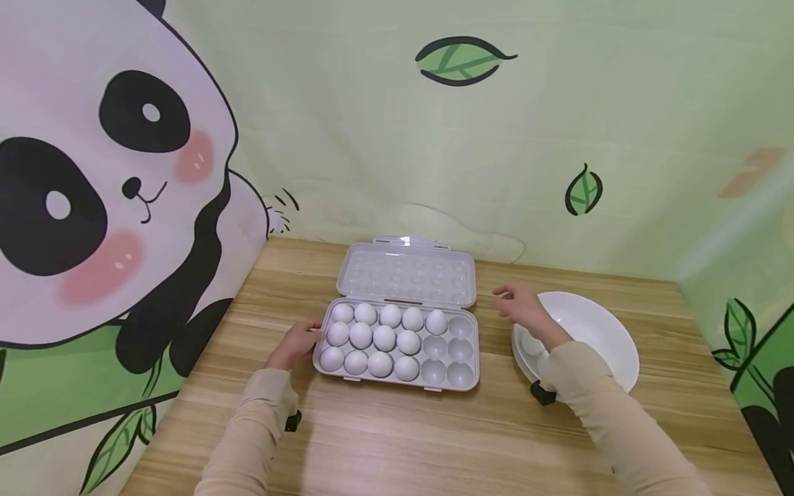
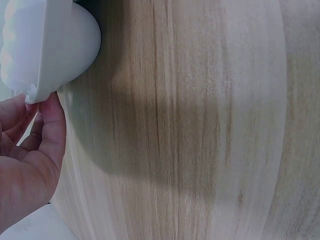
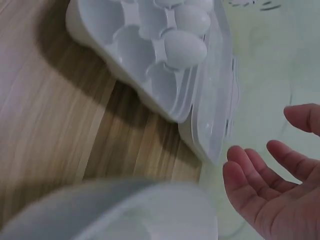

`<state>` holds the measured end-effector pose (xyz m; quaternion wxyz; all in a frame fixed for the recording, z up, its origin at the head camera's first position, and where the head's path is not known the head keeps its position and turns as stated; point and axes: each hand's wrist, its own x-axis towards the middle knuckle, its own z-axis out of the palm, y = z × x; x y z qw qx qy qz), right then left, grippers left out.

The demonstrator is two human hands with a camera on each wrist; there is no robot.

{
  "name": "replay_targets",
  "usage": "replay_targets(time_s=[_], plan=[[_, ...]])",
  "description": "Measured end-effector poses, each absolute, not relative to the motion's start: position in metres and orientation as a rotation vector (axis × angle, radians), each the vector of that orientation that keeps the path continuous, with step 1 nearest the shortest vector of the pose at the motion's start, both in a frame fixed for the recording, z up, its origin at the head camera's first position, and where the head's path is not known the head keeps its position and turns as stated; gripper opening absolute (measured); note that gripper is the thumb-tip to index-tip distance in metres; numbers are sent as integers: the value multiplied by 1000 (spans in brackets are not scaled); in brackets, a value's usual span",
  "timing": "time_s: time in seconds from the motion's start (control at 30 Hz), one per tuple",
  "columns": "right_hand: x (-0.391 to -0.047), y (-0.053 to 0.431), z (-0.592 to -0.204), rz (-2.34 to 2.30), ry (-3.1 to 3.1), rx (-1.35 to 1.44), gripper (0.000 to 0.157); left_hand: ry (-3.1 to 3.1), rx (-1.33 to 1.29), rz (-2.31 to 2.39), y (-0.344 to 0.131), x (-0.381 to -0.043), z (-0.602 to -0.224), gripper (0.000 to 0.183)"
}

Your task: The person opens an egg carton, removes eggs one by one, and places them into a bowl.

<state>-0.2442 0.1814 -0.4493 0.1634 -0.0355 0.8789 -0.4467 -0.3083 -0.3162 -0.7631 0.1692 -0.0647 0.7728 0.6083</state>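
A white egg box [image 1: 397, 381] lies on the table with its lid folded back. White eggs [image 1: 384, 338] fill most of its cups, while several cups [image 1: 460, 350] at the right end hold none. My left hand [image 1: 300, 342] pinches the box's left edge between thumb and fingers, as the left wrist view shows at the rim [image 2: 44, 65]. To the right of the box, my right hand [image 1: 526, 311] hovers with fingers spread and nothing in them. Under that forearm stands a white bowl [image 1: 611, 344], with pale rounded shapes at its left side partly hidden by the arm.
The lid [image 1: 406, 275] lies flat toward the back wall. A wooden table [image 1: 397, 441] carries everything. Behind it hangs a light green backdrop [image 1: 347, 138] with a panda and leaves printed on it.
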Motion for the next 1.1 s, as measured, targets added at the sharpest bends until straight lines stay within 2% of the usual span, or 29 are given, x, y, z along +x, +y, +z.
replay_targets(time_s=[0.03, 0.07, 0.1, 0.17, 0.23, 0.33, 0.4, 0.47, 0.5, 0.53, 0.63, 0.7, 0.77, 0.8, 0.87, 0.93, 1.03, 1.1], plan=[[-246, 175, -452, -1297, 2470, -137, 41, 2189, -199, 1730, -329, -326, -799, 32], [-247, 169, -455, -1291, 2442, -156, 42, 2181, -196, 1742, -335, -332, -813, 33], [-252, 166, -467, -1335, 2412, -231, 41, 2172, -193, 1754, -338, -336, -821, 33], [-258, 157, -481, -1315, 2377, -262, 43, 2175, -194, 1740, -334, -330, -808, 32], [-267, 150, -503, -1295, 2372, -270, 46, 2189, -165, 1732, -319, -311, -769, 31], [-281, 143, -539, -1240, 2426, -288, 49, 2238, -175, 1673, -283, -266, -671, 29], [-297, 145, -578, -1266, 2471, -395, 49, 2269, -199, 1635, -259, -238, -609, 31], [-305, 143, -597, -1260, 2480, -423, 51, 2280, -247, 1599, -242, -217, -562, 31], [-311, 142, -608, -1254, 2487, -399, 52, 2288, -265, 1587, -237, -212, -550, 32], [-311, 141, -613, -1296, 2486, -442, 51, 2300, -271, 1573, -234, -210, -544, 32], [-291, 122, -578, -1217, 2507, -289, 51, 2290, -191, 1624, -238, -212, -553, 31], [-280, 112, -560, -1161, 2576, -250, 49, 2280, -79, 1694, -256, -229, -597, 28], [-275, 104, -551, -1057, 2643, -220, 49, 2260, -39, 1726, -268, -242, -625, 26], [-273, 103, -551, -1037, 2682, -261, 49, 2260, -29, 1732, -271, -245, -633, 25], [-285, 107, -580, -1061, 2762, -374, 47, 2294, -103, 1684, -270, -249, -636, 27], [-293, 108, -596, -1062, 2778, -420, 49, 2332, -209, 1595, -254, -235, -599, 30], [-291, 103, -591, -1076, 2782, -386, 48, 2361, -265, 1530, -237, -214, -554, 32], [-275, 94, -560, -1029, 2762, -299, 46, 2364, -277, 1521, -230, -205, -533, 31]])
